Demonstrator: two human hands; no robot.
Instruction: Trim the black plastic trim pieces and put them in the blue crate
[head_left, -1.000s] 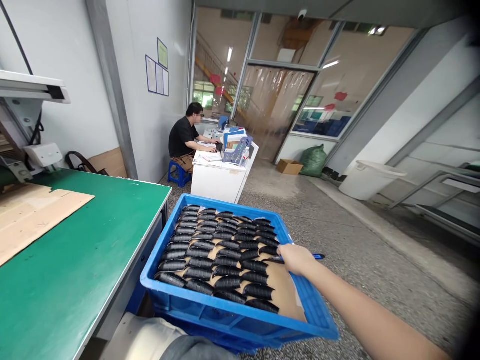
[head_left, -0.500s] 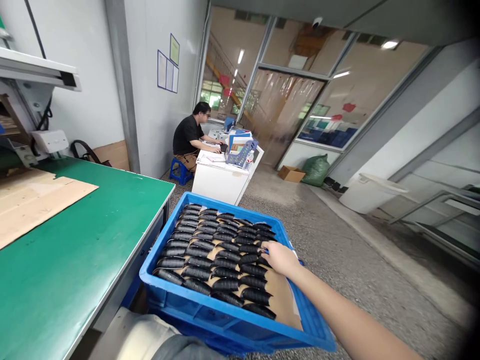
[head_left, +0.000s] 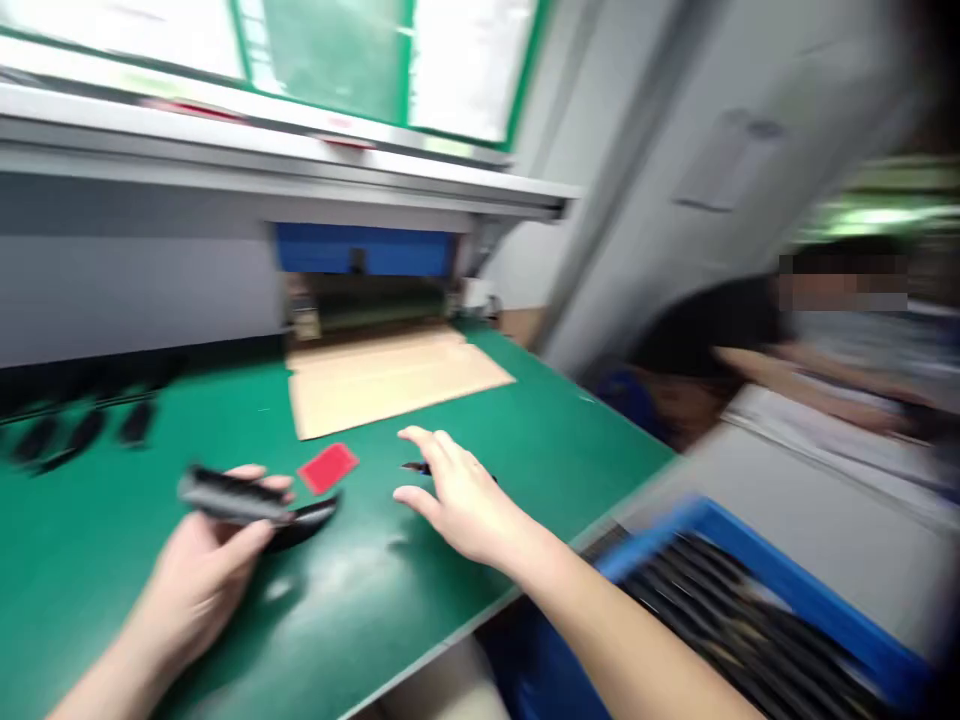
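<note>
On the table [head_left: 135, 560], the left hand [head_left: 199, 560] sits left of the right hand [head_left: 457, 495], a pad [head_left: 328, 467] between them. Cardboard [head_left: 390, 375] lies behind, against the machine [head_left: 225, 230]. The crate [head_left: 757, 600] sits right, below the table edge.

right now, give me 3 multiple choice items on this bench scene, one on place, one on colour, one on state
1. Where does the small flat red piece lie?
A. on the green bench top
B. in the blue plastic crate
C. on the brown cardboard sheet

2. What colour is the crate?
A. yellow
B. blue
C. white

3. What is the left hand doing?
A. lying flat and empty
B. holding long dark plastic parts
C. gripping the crate rim

Answers:
1 A, it sits on green between the two hands.
2 B, its rim is blue.
3 B, its fingers wrap the parts, while the right hand is spread open.
</note>
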